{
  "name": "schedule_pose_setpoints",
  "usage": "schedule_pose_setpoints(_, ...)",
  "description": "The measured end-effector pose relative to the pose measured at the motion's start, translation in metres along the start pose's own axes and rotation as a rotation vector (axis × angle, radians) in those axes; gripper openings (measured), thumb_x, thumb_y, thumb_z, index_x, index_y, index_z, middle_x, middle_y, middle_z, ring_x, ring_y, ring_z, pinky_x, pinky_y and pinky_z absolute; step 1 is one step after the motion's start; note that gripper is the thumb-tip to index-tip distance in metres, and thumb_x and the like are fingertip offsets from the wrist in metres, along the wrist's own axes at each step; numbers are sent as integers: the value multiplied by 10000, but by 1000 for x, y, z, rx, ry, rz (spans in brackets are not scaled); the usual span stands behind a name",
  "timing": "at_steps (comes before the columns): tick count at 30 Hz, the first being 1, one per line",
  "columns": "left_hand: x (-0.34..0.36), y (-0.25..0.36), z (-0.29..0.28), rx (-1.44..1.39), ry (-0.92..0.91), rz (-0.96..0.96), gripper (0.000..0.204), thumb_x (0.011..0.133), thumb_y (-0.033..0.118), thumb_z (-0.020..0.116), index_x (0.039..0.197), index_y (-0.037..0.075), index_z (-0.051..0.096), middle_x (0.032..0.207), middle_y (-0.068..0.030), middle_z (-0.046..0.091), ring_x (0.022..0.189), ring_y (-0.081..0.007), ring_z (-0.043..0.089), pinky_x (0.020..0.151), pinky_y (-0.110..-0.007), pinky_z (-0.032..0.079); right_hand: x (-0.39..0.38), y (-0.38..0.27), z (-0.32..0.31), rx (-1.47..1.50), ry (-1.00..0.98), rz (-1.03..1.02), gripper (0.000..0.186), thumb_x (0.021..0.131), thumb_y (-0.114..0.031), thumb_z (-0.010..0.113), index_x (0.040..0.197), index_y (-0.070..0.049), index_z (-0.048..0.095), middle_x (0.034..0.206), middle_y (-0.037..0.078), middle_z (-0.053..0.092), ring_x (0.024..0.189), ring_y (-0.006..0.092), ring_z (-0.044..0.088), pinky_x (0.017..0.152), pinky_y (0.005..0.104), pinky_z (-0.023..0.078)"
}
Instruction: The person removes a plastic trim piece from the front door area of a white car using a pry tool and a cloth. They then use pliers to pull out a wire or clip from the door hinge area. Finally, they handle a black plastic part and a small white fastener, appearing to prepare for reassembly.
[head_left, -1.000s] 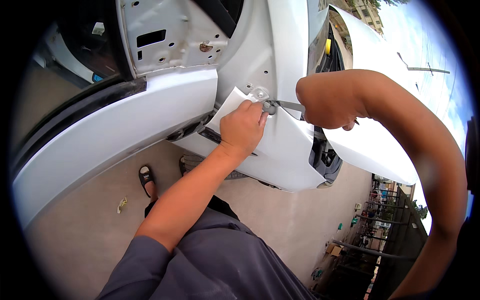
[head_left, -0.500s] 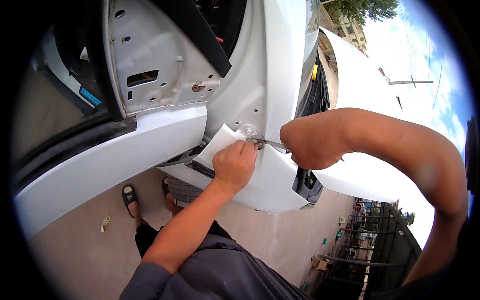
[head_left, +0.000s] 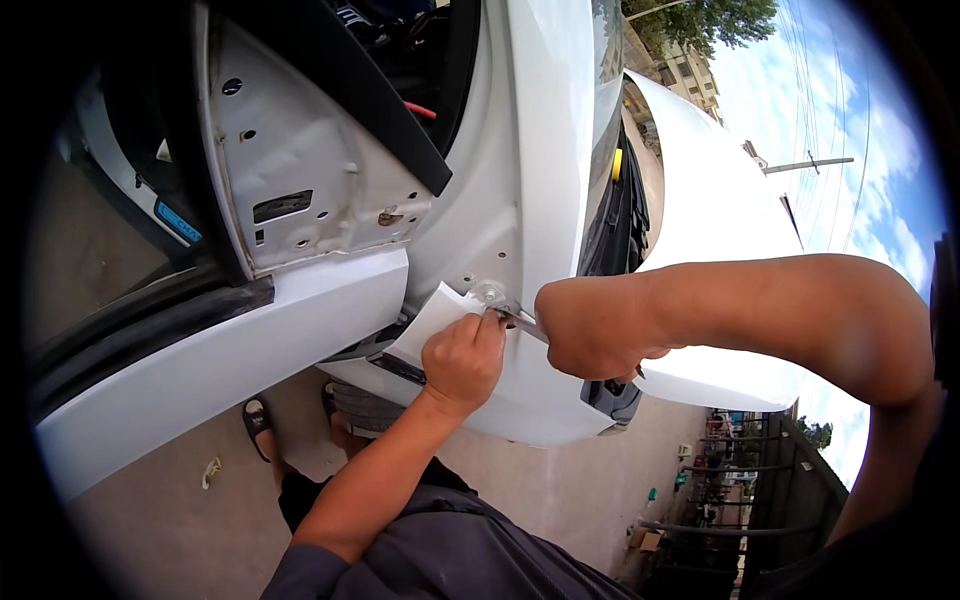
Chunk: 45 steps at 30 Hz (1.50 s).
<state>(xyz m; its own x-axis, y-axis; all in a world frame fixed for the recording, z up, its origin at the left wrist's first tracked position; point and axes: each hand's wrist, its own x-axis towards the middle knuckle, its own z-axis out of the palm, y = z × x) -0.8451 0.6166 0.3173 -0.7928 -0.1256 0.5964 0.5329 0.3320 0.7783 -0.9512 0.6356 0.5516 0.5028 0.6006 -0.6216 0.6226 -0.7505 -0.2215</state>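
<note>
Gripping a slim silver-grey metal hand tool [head_left: 527,325], the right hand [head_left: 590,325] aims its tip left at the upper corner, nearest the door, of a white painted car fender [head_left: 535,400]. At that corner the left hand [head_left: 463,358] holds thumb and fingers narrowly together, right by the tool's tip; whether they pinch it or a small part, I cannot tell. Just above the fingertips is a round pale metal fixing [head_left: 488,292]. Left of the fender stands an open white car door [head_left: 330,320], its pale metal inner panel [head_left: 300,180] pierced with holes. A dark ribbed rubber tyre [head_left: 365,405] shows beneath the fender's lower edge. Behind the right forearm rises a white car hood [head_left: 690,170].
</note>
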Motion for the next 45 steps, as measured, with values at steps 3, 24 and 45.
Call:
schedule_pose_setpoints(3,-3,-3,-5,2,-46,-43,240,739,132,819,927,40,700,692,-46,561,548,-242,591,483,-353,462,13,2,-15,-1730,-392,-659,138,896,-50,597,778,20,583,600,42,477,520,196,498,453,322,404)
schedule_pose_setpoints(24,7,7,-115,-555,-669,-179,251,864,183,756,1060,43,686,893,-114,686,785,-313,665,673,-392,532,76,74,-165,-1808,-582,-1472,255,984,-204,556,962,24,666,847,253,665,862,425,658,795,478,522)
schedule_pose_setpoints(45,-142,99,-325,167,-756,-344,97,832,50,720,918,31,682,788,-127,637,748,-330,644,648,-418,518,252,183,-108,-1653,-1730,-1664,336,1024,-330,546,890,-24,581,775,215,607,772,421,595,690,484,460)
